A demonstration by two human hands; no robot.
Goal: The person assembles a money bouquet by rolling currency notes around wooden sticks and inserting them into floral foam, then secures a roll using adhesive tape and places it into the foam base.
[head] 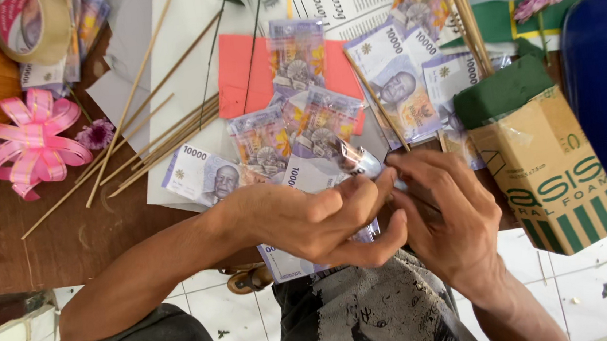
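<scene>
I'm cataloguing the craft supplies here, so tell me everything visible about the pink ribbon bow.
The pink ribbon bow lies flat on the brown wooden table at the far left. It is made of glossy, satin-like ribbon in pink with paler stripes, looped into many petals around a centre. No hand touches it. A small purple flower lies just to its right, thin wooden sticks beyond.

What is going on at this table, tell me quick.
A person seated at a brown wooden table has both hands together over a banknote wrapped in clear plastic. The left hand and the right hand pinch it between their fingers at the table's edge. More wrapped banknotes lie spread in front of the hands, with thin bamboo sticks to the left, a pink ribbon bow beyond them, and a carton of green floral foam on the right.
</scene>
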